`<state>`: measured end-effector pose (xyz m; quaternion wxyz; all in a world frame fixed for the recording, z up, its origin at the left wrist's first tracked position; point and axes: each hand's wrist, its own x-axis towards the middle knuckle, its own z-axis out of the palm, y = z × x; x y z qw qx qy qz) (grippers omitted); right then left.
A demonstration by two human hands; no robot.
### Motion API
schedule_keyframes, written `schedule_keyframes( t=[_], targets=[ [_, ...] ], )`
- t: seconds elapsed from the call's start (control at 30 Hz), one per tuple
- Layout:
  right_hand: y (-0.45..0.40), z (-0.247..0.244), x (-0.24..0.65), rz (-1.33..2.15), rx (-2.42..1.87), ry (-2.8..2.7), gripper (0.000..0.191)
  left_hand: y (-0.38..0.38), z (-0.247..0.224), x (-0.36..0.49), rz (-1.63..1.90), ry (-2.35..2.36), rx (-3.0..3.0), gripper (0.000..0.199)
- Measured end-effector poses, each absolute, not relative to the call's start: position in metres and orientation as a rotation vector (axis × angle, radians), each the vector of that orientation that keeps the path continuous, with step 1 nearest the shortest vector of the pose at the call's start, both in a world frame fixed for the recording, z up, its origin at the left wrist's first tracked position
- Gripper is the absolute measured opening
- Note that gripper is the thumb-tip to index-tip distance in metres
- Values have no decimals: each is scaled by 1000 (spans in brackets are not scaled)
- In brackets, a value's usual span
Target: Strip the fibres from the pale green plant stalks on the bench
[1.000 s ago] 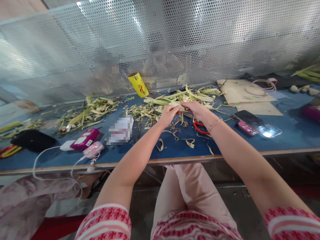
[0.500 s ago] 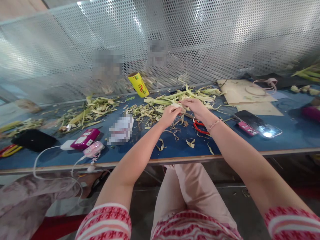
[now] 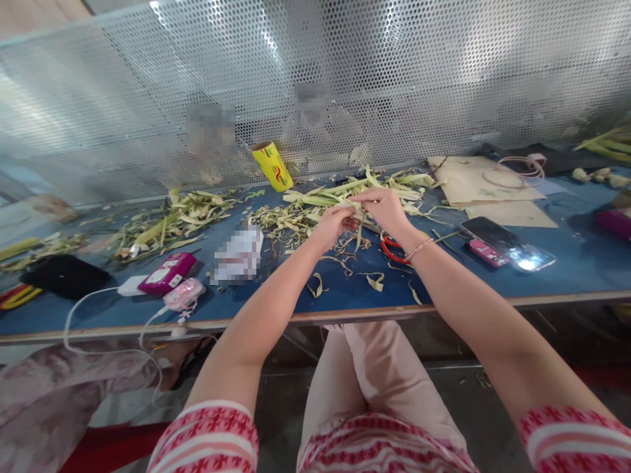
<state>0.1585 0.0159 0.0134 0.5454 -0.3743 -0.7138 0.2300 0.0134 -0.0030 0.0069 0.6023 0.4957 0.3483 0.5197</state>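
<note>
Over a heap of pale green plant trimmings (image 3: pixel 283 222), both of my hands are close together with a small pale leafy plant piece (image 3: pixel 359 213) between them. My left hand (image 3: pixel 334 226) has its fingers closed round the near side of that piece; its fingertips are partly hidden. On the far side, my right hand (image 3: pixel 387 207) pinches the piece between thumb and forefinger. Red-handled scissors (image 3: pixel 385 252) lie on the blue tabletop (image 3: pixel 290 299) under my right wrist, their blades mostly hidden. A few peeled strips (image 3: pixel 375 282) lie nearer the table's edge.
A yellow cardboard tube (image 3: pixel 274 168) leans by the perforated metal screen (image 3: pixel 384 98). Leftward are another trimmings pile (image 3: pixel 172 223), a magenta charger box (image 3: pixel 167 273) with white cables and a black pouch (image 3: pixel 66 274). A phone (image 3: pixel 503 242) and brown cardboard (image 3: pixel 476 179) lie right.
My right hand has shifted slightly left and its wrist has lowered. The plant piece has turned between my fingers, and a strip now hangs below it.
</note>
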Motion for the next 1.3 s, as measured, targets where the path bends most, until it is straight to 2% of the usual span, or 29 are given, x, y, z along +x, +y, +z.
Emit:
schedule_keyframes(
  t=[0.2, 0.43, 0.73, 1.07, 1.3],
  targets=[
    [18, 13, 160, 412, -900, -1787, 34, -7, 12, 10, 1174, 742, 1162, 3],
    [11, 16, 158, 360, -926, -1817, 37, -5, 9, 8, 1164, 698, 1263, 9],
    [12, 23, 159, 548, -923, -1754, 22, -3, 9, 9, 1193, 719, 1210, 9],
    [10, 17, 152, 554, -989, -1741, 22, -2, 4, 10, 1225, 741, 1320, 18],
    [17, 16, 156, 532, -1004, -1704, 20, -3, 6, 9, 1239, 762, 1333, 6]
  ],
)
